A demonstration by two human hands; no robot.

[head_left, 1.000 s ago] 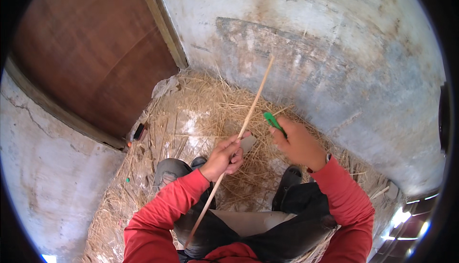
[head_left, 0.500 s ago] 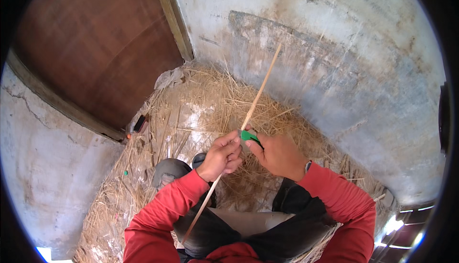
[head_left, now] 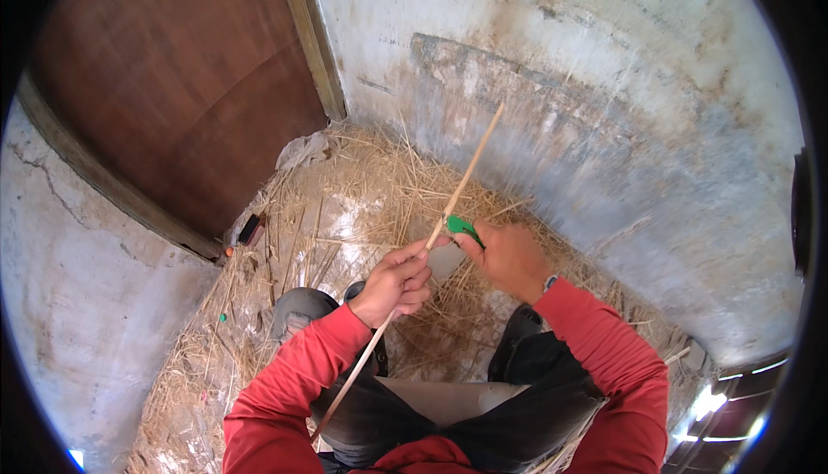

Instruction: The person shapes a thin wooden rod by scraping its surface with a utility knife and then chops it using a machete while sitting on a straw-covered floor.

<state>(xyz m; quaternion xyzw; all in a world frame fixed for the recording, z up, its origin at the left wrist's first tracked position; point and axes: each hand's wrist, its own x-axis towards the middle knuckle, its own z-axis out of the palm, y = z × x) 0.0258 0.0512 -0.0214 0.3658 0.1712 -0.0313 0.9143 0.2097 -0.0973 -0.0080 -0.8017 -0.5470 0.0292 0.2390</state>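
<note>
A long, thin strip of pale wood or bamboo (head_left: 474, 156) runs slanting from my lap up toward the wall. Around its middle my left hand (head_left: 398, 285) is closed, with part of the strip hidden behind the fingers. In my right hand (head_left: 514, 258) is a green-handled cutter knife (head_left: 464, 227), gripped between thumb and fingers. The front of the knife meets the strip just beyond my left fingertips; its blade is too small to make out.
Shavings and straw-like slivers (head_left: 362, 159) cover the floor. A stained wall (head_left: 621, 86) rises ahead and to the right, a brown door (head_left: 172, 86) at the left. A small dark block (head_left: 251, 230) lies by the door frame. My legs (head_left: 371, 405) are folded beneath the strip.
My right hand with the knife has shifted slightly right and up along the strip, away from my left fingers. The strip's far end sits a little lower in view.
</note>
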